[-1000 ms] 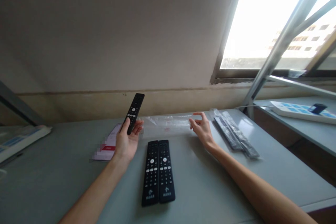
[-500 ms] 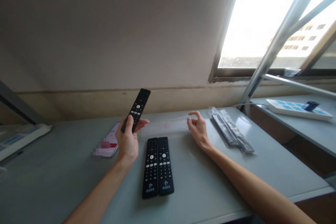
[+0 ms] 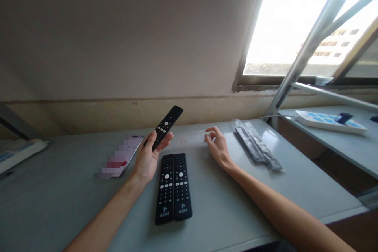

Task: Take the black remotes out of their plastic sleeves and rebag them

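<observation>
My left hand (image 3: pixel 147 159) is closed around the lower part of a black remote control (image 3: pixel 167 123), which is raised above the table and tilted to the upper right. Two matching black remotes (image 3: pixel 165 193) lie side by side, buttons up, just below that hand. On the right, my right hand (image 3: pixel 217 145) has its fingers curled in a pinch at the end of a clear plastic sleeve (image 3: pixel 183 138). The sleeve is faint against the tabletop and bears a pale red mark.
A phone (image 3: pixel 130 153) with a lit screen lies left of my left hand. Remotes in plastic wrapping (image 3: pixel 255 145) rest to the right on the grey table (image 3: pixel 230 212). Power strips (image 3: pixel 327 121) sit at both sides. A metal frame (image 3: pixel 298 63) rises by the window.
The held remote has moved right and leans over further. My right hand stays curled near the sleeve's end. The whole view has shifted slightly.
</observation>
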Demonstrator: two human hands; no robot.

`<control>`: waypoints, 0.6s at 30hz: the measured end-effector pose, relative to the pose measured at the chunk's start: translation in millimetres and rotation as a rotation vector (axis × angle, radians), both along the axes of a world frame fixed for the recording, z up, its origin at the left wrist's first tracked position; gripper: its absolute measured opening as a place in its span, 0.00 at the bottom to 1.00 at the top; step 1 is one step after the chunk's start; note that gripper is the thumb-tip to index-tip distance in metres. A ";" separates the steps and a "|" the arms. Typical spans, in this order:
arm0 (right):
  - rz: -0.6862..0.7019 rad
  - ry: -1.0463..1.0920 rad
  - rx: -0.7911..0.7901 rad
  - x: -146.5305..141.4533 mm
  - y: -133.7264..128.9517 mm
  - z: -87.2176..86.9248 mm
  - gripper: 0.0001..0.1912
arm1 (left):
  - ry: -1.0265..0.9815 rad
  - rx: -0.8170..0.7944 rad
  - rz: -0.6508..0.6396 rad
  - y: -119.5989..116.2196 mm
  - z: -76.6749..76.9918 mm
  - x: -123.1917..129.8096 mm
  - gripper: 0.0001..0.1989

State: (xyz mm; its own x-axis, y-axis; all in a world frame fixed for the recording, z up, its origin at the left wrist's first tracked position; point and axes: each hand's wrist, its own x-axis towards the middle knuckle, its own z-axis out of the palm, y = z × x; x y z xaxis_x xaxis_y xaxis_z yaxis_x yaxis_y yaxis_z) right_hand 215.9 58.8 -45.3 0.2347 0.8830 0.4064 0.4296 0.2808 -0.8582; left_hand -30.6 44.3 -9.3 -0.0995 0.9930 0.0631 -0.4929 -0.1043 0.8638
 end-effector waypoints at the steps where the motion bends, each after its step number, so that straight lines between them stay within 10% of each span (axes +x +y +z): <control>1: -0.001 -0.042 0.018 -0.8 -0.4 -1.0 0.10 | -0.018 -0.030 -0.027 0.7 -1.0 -0.6 0.21; 10: -0.183 -0.204 0.052 6.8 -0.7 -3.3 0.10 | -0.020 -0.033 -0.068 10.5 -10.7 -7.8 0.21; 18: 0.180 -0.687 -0.056 -1.3 -12.2 -7.4 0.23 | -0.020 -0.023 -0.054 13.9 -13.1 -9.5 0.21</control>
